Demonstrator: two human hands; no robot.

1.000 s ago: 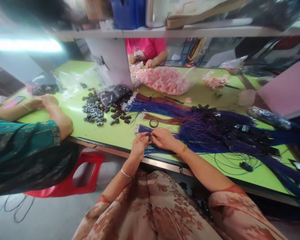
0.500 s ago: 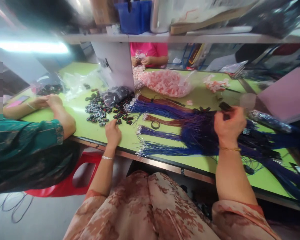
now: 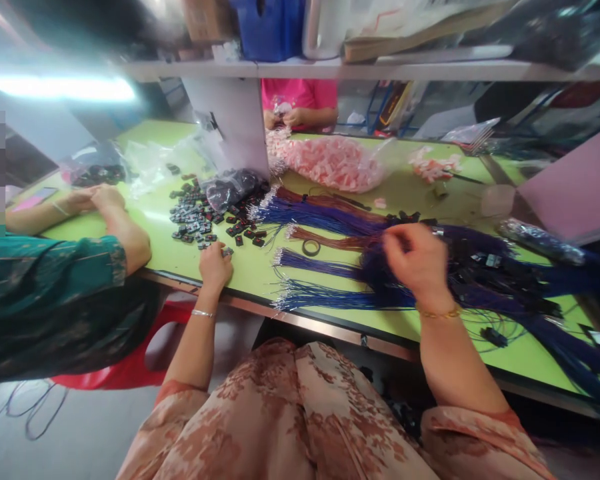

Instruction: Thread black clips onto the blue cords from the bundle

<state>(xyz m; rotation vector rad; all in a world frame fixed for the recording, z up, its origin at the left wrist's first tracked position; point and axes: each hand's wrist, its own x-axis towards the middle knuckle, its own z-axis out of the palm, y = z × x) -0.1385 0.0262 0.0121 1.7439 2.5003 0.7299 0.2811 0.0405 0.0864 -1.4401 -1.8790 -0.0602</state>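
Note:
Over the bundles of dark blue wires (image 3: 385, 267), my right hand (image 3: 420, 263) is slightly blurred, its thumb and fingers curved with a gap between them. Nothing shows in that gap. Black connector housings (image 3: 490, 263) lie among the wires to the right of this hand. My left hand (image 3: 215, 267) rests at the near edge of a pile of small black and grey connector housings (image 3: 190, 217). Its fingers are closed together, with a housing (image 3: 227, 251) right beside the fingertips. Whatever they pinch is hidden.
A roll of black tape (image 3: 311, 247) lies between wire bundles. Behind are a bag of pink parts (image 3: 337, 163) and a bag of dark parts (image 3: 233, 190). A co-worker's arms (image 3: 113, 213) rest at left; another person (image 3: 300, 107) sits opposite. A shelf (image 3: 405, 71) crosses above.
My right hand has moved left across the wires; the black connector it held is no longer visible in it. My left hand has shifted slightly left along the pile's near edge.

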